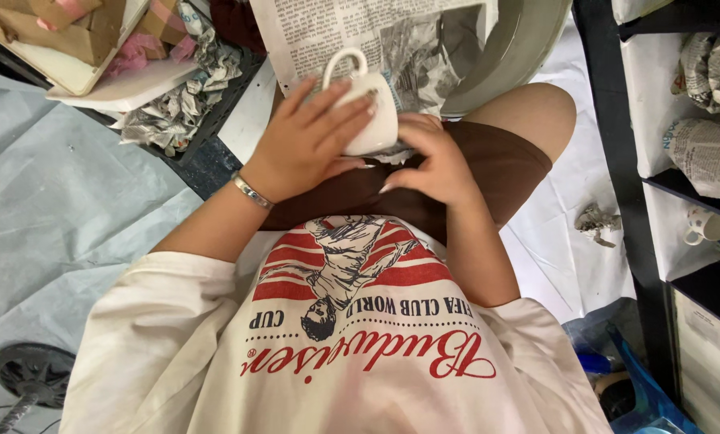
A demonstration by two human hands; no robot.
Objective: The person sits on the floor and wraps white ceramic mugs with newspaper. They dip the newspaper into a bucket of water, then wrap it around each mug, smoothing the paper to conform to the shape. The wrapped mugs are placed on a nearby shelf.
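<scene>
A white ceramic mug [380, 120] with a loop handle rests over my lap, its handle pointing away from me. My left hand [307, 141] lies across the mug's side with fingers spread over it, a thin metal bracelet on the wrist. My right hand [432, 161] cups the mug from below and the near side, fingers curled. A sheet of newspaper [336, 36] is spread beyond the mug, over my knees. I am seated in brown shorts and a cream printed shirt.
Crumpled newspaper [179, 100] and cardboard boxes [62, 32] lie at the upper left. A black shelf rack [617, 161] at the right holds paper-wrapped bundles and a white cup [705, 227]. A paper scrap [597, 221] lies on the white floor sheet. A round grey basin rim [512, 56] stands ahead.
</scene>
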